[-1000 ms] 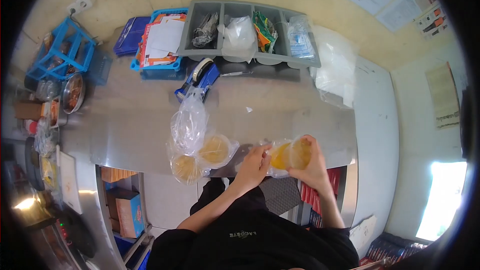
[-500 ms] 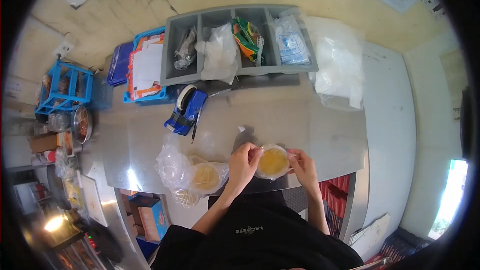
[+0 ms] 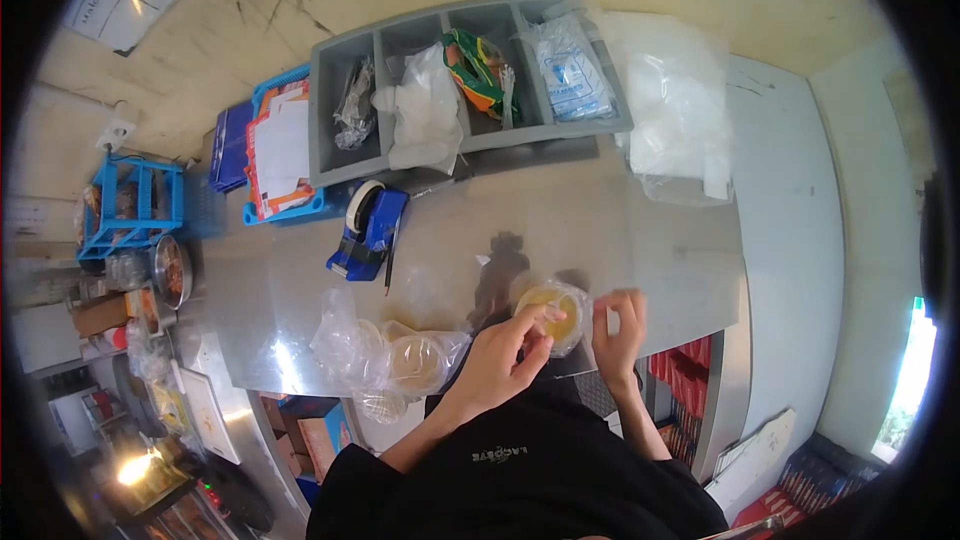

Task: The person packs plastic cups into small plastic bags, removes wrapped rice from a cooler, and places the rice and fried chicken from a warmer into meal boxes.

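Observation:
A round clear tub (image 3: 572, 332) with yellow contents stands near the counter's front edge. My left hand (image 3: 505, 360) is over the tub's left side, its thumb and fingers drawn together; whatever they pinch is too small to make out. To the right of the tub, a little apart from it, my right hand (image 3: 620, 328) is raised with curled fingers, slightly blurred; anything between the fingertips cannot be made out. Left of my left hand lies a clear plastic bag (image 3: 345, 340) with round, pale plastic pieces (image 3: 418, 360) in it.
A blue tape dispenser (image 3: 365, 230) sits at mid-counter (image 3: 560, 200). Behind it, a grey divided bin (image 3: 470, 145) holds bagged items. A blue basket (image 3: 318, 205) with papers stands at the left, and white plastic bags (image 3: 680, 110) lie at the right.
My right hand has left the tub's right rim and moved right and slightly up. My left hand now covers the tub's left part. The camera view has shifted slightly.

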`<state>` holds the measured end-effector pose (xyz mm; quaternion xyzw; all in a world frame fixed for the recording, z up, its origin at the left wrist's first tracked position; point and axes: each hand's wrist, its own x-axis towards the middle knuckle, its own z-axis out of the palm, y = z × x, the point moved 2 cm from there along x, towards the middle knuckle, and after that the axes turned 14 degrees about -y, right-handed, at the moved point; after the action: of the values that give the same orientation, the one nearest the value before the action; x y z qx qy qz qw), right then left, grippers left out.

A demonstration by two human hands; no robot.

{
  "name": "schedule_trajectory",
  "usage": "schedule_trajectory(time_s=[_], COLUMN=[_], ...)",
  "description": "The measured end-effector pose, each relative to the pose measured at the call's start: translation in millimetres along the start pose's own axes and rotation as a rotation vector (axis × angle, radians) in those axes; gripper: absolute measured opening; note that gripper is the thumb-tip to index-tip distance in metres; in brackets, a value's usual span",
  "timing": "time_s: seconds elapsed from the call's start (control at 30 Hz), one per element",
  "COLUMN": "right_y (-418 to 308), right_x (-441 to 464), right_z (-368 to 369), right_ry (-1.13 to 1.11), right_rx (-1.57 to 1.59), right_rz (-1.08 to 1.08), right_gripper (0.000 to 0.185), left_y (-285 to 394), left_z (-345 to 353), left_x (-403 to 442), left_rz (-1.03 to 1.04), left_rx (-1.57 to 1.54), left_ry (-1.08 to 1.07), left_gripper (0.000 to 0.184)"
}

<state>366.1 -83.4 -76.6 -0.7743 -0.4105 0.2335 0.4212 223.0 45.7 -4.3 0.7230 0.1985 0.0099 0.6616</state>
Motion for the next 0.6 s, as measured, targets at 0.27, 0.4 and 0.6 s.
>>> schedule_trajectory(time_s=[0.27, 0.4, 0.6], right_y=[-6, -41, -84], right_x=[0, 9, 23], right_z=[-14, -12, -16], right_ry=[-0.492, -0.694, -0.908], right_rx=[-0.487, -0.500, -0.902], right_rz=[-0.792, -0.881, -0.399], right_gripper=[0.030, 0.027, 0.027], left_y=[-5, 5, 5], left_z=[-9, -21, -19], left_x=[0, -3, -5], left_rz=[0.113, 0.154, 0.255], left_rx=[0.087, 0.209, 0.299], left_ry=[0.197, 0.311, 0.342], left_gripper=[0.012, 0.009, 0.015])
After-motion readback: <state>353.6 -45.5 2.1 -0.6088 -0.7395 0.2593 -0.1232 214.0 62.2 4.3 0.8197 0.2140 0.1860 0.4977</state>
